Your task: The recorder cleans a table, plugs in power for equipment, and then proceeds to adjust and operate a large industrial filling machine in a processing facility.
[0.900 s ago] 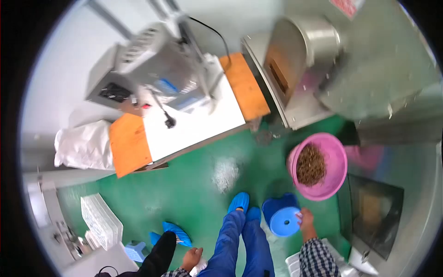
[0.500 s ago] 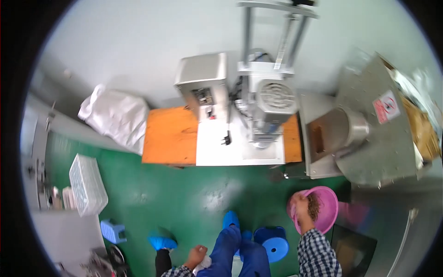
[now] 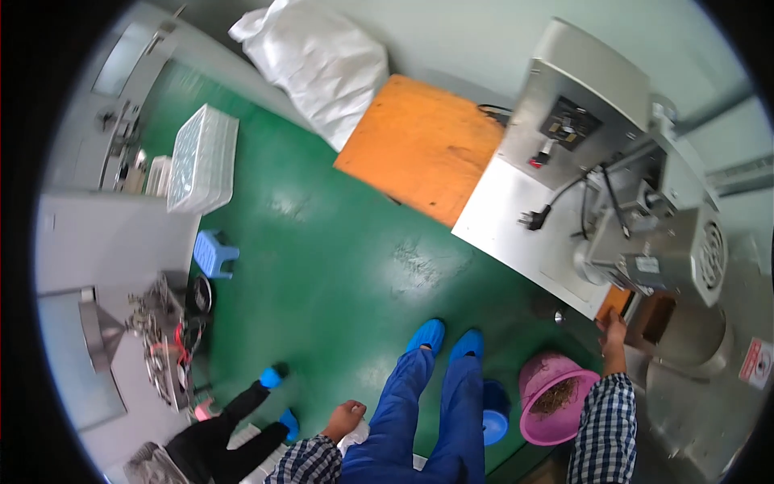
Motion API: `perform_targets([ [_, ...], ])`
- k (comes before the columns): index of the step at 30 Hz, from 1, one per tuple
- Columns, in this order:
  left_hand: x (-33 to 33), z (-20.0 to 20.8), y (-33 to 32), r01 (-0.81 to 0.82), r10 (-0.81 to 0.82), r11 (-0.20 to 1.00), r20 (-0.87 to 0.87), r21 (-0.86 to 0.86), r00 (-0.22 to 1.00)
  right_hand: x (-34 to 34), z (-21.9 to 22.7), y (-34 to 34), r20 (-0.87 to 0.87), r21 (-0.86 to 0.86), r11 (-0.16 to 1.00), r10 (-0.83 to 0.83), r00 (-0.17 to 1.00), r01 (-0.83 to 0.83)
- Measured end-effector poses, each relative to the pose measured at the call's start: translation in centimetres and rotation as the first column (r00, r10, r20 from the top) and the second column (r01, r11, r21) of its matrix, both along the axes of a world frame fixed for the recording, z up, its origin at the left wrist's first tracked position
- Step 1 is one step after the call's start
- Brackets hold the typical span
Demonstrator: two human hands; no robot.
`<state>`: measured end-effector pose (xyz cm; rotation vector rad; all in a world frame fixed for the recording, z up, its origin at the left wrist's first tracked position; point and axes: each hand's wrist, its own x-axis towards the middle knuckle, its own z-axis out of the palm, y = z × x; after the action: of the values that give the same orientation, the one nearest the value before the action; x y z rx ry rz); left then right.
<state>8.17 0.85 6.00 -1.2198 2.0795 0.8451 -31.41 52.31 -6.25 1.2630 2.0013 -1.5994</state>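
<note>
Pink basin (image 3: pixel 556 397) sits on the green floor (image 3: pixel 322 242) just right of the person's blue shoe covers (image 3: pixel 447 339), beside a small blue stool (image 3: pixel 493 411) and below the steel machine (image 3: pixel 645 234). It holds a loose brown heap, which looks like dried shreds or chaff, filling only part of the bowl. It looks like thin moulded plastic, so I judge it light and a little flexible at the rim; the fill looks dry and loose, likely to shift or spill if the basin tips. The rolled rim at 2 opposite sides seems the soundest place to grip, keeping it level; a 1-handed lift at 1 edge would probably bend the wall.

The right hand (image 3: pixel 613 329) reaches out above the basin to the machine's edge, next to an orange tab and a dark opening. Its fingers look loosely extended and touching the edge, but it is small in the head view and I cannot tell whether it grips anything. The left hand (image 3: pixel 345 419) hangs low by the left thigh, fingers curled loosely, seemingly holding nothing, though something white lies just beneath it.

An orange board (image 3: pixel 419 145) lies on the machine's table, a white sack (image 3: pixel 322 64) leans on the wall, and a second person's dark legs show at lower left.
</note>
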Motion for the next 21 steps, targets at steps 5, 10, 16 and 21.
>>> perform_targets([
  [5,3.1,0.1,2.0,-0.103,0.108,0.993,-0.078,0.064,0.991,-0.3,-0.7,3.0,0.151,0.079,0.991,0.098,0.984,-0.111],
  [10,5.1,-1.0,2.3,-0.198,0.209,0.975,-0.111,0.1,0.972,-0.2,-0.5,3.5,0.208,0.11,0.981,0.136,0.969,-0.162],
  [16,8.0,-1.6,0.5,-0.233,0.235,0.971,-0.024,0.054,0.972,-0.7,-0.7,2.9,0.241,0.198,0.977,0.03,0.97,-0.08],
  [21,9.0,-3.0,-1.1,-0.225,0.225,0.974,-0.042,0.018,0.973,-0.8,-1.3,3.2,0.207,0.14,0.983,0.086,0.975,-0.116],
])
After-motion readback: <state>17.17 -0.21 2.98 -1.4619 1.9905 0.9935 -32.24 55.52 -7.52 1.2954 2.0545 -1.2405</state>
